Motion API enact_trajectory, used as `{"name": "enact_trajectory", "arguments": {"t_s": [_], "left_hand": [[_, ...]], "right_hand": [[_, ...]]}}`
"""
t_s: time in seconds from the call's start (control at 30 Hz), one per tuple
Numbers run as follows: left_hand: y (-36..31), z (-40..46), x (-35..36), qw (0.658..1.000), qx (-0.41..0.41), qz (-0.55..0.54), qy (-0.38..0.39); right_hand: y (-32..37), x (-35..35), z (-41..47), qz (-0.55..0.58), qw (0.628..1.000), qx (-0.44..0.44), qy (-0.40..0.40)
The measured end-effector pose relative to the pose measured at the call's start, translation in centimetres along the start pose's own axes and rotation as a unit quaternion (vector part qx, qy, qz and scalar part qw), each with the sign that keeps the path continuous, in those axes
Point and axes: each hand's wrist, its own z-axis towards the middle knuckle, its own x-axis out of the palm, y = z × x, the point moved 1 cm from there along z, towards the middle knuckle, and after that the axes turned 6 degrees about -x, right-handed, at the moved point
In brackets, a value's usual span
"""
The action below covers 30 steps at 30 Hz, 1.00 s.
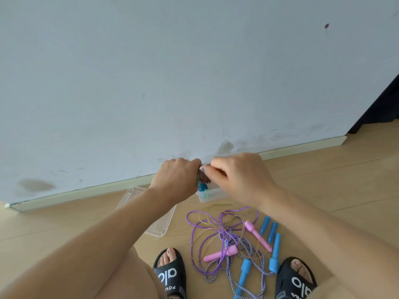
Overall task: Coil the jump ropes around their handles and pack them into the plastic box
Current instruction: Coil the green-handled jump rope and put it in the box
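I hold one coiled rope bundle (204, 179) in both hands (179, 178), fingers (216, 170) curled round it, over the far plastic box (212, 194); I judge several loose ropes (224, 229) on the near floor remain.

The floor (323, 180) meets the wall (194, 72) at the back. The box (210, 194) sits on the floor close to the wall. Its lid (159, 223) lies on the floor to the left of it. The loose ropes (226, 234) lie in front of the box, between the two feet. Both hands, the left hand (177, 180) and the right hand (239, 175), meet above the box, with a rope bundle (204, 180) between them.
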Motion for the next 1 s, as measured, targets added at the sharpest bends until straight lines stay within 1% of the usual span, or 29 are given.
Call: {"name": "enact_trajectory", "arguments": {"t_s": [0.07, 0.1, 0.13, 0.2, 0.33, 0.43, 0.5, 0.6, 0.67, 0.73, 0.8, 0.87, 0.93, 1.0], "left_hand": [[-0.9, -0.4, -0.4, 0.999, 0.034, 0.023, 0.002], [-1.2, -0.5, -0.6, 0.999, 0.045, 0.018, -0.002], [-1.3, -0.7, -0.7, 0.999, 0.050, 0.002, -0.012], [-1.3, -0.8, -0.7, 0.997, 0.049, -0.041, -0.033], [-0.5, -0.6, -0.4, 0.993, 0.041, -0.092, -0.059], [-0.4, -0.4, -0.1, 0.989, 0.050, -0.105, -0.095], [-0.5, -0.4, -0.2, 0.985, 0.072, -0.102, -0.119], [-0.7, -0.6, -0.1, 0.983, 0.095, -0.098, -0.122], [-0.8, -0.9, 0.1, 0.985, 0.100, -0.108, -0.094], [-1.1, -1.3, 0.1, 0.984, 0.112, -0.130, -0.050], [-1.3, -1.7, -0.3, 0.976, 0.128, -0.176, -0.008], [-1.5, -1.9, -0.8, 0.965, 0.125, -0.226, 0.029], [-1.6, -1.9, -1.0, 0.955, 0.114, -0.272, 0.043], [-1.7, -1.7, -1.1, 0.957, 0.118, -0.264, 0.030]], "right_hand": [[-1.3, -0.3, 0.9, 0.038, 0.998, 0.028, 0.035], [-1.8, -0.1, 1.2, 0.094, 0.993, 0.050, 0.051], [-2.3, 0.1, 1.2, 0.173, 0.980, 0.074, 0.061], [-3.0, 0.5, 1.1, 0.311, 0.940, 0.120, 0.077], [-3.1, 1.4, 0.6, 0.406, 0.894, 0.168, 0.082], [-3.0, 1.5, 0.3, 0.460, 0.862, 0.197, 0.085], [-2.9, 1.4, 0.0, 0.481, 0.845, 0.214, 0.097], [-3.0, 1.5, -0.7, 0.481, 0.839, 0.237, 0.091], [-3.0, 1.8, -1.1, 0.474, 0.842, 0.247, 0.065], [-3.0, 2.1, -1.3, 0.462, 0.848, 0.255, 0.040], [-2.9, 2.3, -1.6, 0.456, 0.850, 0.261, 0.032], [-2.8, 2.5, -1.7, 0.453, 0.849, 0.269, 0.031], [-2.6, 2.4, -1.6, 0.452, 0.848, 0.274, 0.029], [-2.6, 2.2, -1.4, 0.462, 0.842, 0.275, 0.040]]}}
